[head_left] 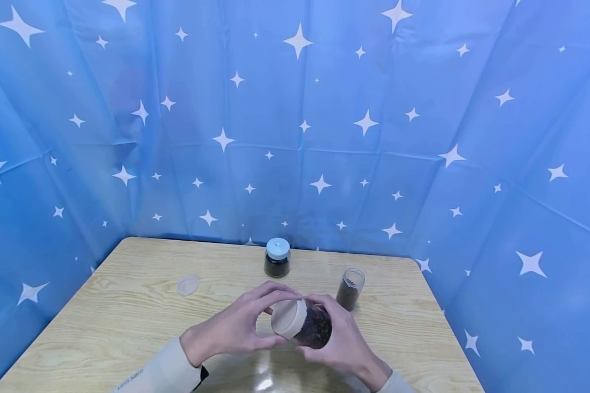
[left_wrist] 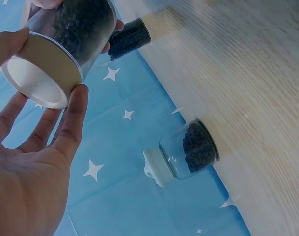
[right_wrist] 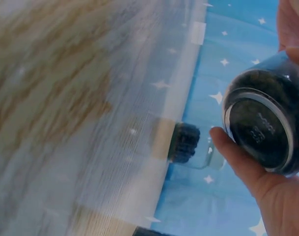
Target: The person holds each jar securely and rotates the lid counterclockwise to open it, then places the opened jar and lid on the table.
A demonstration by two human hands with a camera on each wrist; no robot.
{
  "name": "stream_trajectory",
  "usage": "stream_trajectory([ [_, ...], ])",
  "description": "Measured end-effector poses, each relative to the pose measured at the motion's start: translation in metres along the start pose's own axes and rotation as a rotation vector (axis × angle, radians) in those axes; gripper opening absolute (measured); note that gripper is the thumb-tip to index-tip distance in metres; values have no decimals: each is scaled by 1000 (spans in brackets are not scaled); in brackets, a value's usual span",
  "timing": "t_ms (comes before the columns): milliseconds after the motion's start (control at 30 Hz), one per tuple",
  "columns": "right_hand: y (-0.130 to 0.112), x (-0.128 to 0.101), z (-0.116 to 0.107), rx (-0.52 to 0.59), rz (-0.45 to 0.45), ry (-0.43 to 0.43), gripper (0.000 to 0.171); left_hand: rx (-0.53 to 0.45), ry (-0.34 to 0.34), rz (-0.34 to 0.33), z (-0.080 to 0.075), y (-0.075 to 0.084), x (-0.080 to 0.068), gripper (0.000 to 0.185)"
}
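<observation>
Jar (head_left: 318, 327) up over the table (head_left: 128, 316), lid (head_left: 289, 318) on, tightness impossible to tell: left hand (head_left: 241, 322) with fingers pinching that lid, right hand (head_left: 343, 341) with fingers wrapped round the jar. Back pot (head_left: 277, 257), capped. Tumbler (head_left: 349, 290), uncovered, just beyond the right hand, likeliest obstacle. Disc (head_left: 188, 284) lying off left.

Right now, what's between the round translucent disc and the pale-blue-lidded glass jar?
In the head view, only bare light-wood tabletop separates the disc from the blue-lidded jar.
</observation>
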State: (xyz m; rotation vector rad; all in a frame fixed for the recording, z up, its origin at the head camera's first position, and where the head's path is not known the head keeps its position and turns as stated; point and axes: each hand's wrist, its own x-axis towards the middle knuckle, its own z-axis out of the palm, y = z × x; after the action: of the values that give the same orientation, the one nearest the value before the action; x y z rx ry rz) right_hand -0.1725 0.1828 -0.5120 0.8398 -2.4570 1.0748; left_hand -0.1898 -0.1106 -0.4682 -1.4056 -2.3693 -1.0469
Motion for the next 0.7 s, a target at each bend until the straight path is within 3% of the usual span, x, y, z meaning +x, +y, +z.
stream_trajectory([
  [367, -2, 0, 0, -5, 5, 2, 100, -77, -4, -52, 1, 0, -2, 82],
  [533, -1, -1, 2, -10, -7, 15, 99, -101, 28, -43, 4, 0, -1, 80],
  [700, -1, -1, 3, -13, -19, 27, 98, -98, 68, -97, 7, 2, 0, 76],
])
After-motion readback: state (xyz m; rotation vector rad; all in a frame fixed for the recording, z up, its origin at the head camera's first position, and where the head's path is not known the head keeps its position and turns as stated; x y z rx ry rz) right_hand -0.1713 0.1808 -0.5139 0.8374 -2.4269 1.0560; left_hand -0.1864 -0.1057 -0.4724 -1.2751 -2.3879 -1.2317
